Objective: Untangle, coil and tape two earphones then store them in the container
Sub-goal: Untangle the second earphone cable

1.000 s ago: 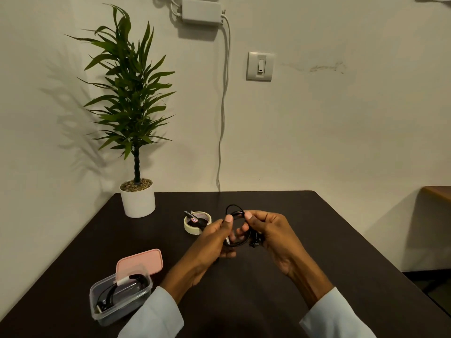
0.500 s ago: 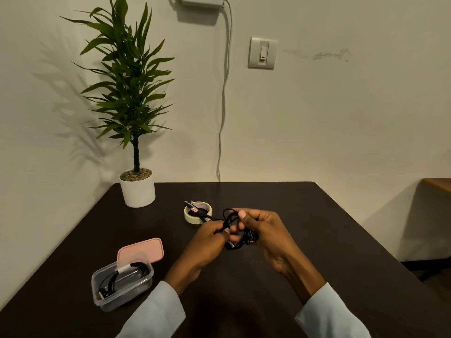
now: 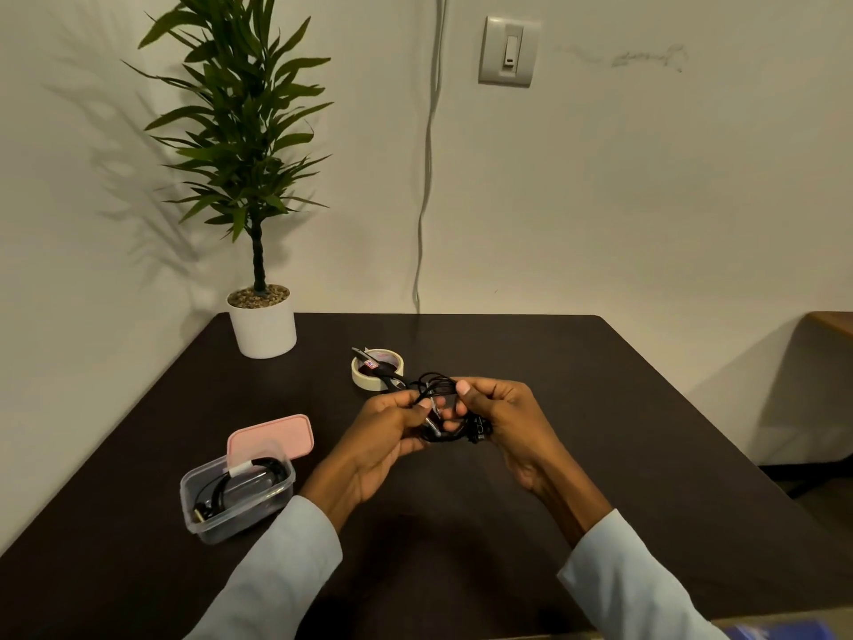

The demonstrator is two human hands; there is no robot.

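Though blurry, both hands (image 3: pixel 387 436) round earphone (image 3: pixel 438 399).

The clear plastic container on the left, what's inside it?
Inside the clear plastic container lies a coiled black earphone bound with a white tape strip. Its pink lid leans behind. The earbuds cannot be made out.

Dark matt counter (image 3: pixel 600 408), smooth. Clear glossy plastic rectangular container (image 3: pixel 237 496); pink matt lid (image 3: pixel 272 438), apparently plastic. Cream paper-like tape roll (image 3: pixel 377 369). Black smooth-sheathed earphone cable (image 3: pixel 438 385).
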